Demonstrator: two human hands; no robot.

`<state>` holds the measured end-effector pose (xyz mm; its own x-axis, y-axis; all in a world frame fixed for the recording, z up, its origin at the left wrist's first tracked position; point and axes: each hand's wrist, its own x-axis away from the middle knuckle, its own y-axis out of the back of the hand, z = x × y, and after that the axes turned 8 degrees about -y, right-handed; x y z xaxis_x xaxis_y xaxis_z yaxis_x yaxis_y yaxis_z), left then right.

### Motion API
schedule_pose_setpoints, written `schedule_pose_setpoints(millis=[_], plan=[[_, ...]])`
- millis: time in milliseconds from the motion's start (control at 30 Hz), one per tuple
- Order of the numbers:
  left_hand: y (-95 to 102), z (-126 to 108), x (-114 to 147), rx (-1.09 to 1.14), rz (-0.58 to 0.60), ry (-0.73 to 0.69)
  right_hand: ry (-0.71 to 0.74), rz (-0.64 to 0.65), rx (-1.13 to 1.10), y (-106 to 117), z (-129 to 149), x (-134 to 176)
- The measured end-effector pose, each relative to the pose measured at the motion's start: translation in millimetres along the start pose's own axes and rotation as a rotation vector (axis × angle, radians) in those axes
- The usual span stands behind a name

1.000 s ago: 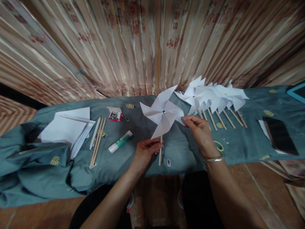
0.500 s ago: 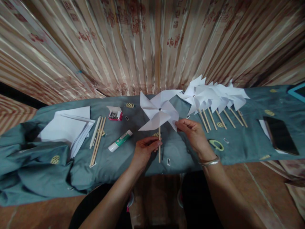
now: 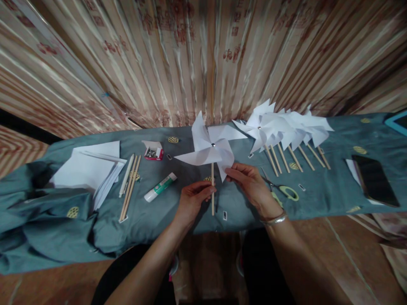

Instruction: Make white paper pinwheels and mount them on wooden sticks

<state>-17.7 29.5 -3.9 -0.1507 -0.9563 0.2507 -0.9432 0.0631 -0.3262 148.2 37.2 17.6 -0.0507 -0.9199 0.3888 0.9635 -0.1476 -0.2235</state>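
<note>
A white paper pinwheel [image 3: 203, 146] on a thin wooden stick faces me, a silver pin at its centre. Closed round the lower part of that stick is my left hand [image 3: 193, 199], thumb in front. My right hand [image 3: 249, 182], with a silver bangle at the wrist, pinches the tip of the lower right blade between thumb and forefinger. Just right of this hand lie scissors [image 3: 288, 192] with green handles, partly hidden by it. Left of my left hand is a glue stick [image 3: 160, 187] with a green label.
Several finished pinwheels [image 3: 286, 129] overlap in a row at back right. At left lie white paper sheets [image 3: 85, 169], a white pen [image 3: 127, 176], wooden sticks [image 3: 131, 190] and an open box of pins [image 3: 154, 151]. A dark phone [image 3: 375, 180] rests at right. Behind hangs a curtain [image 3: 190, 63].
The pinwheel's blades have turned clockwise a little about the pin. My right hand has moved down and left with the blade tip, uncovering more of the scissors. My left hand stays put.
</note>
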Motion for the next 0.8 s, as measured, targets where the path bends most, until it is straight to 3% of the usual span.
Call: schedule_pose_setpoints(millis=[467, 800], plan=[[-1.7, 2.7, -1.1, -0.009, 0.019, -0.004, 0.021, 0.091, 0.004, -5.6, -3.5, 2.4], [-4.6, 0.7, 0.0, 0.020, 0.045, 0.003, 0.088, 0.118, 0.133, -8.9, -6.2, 1.6]])
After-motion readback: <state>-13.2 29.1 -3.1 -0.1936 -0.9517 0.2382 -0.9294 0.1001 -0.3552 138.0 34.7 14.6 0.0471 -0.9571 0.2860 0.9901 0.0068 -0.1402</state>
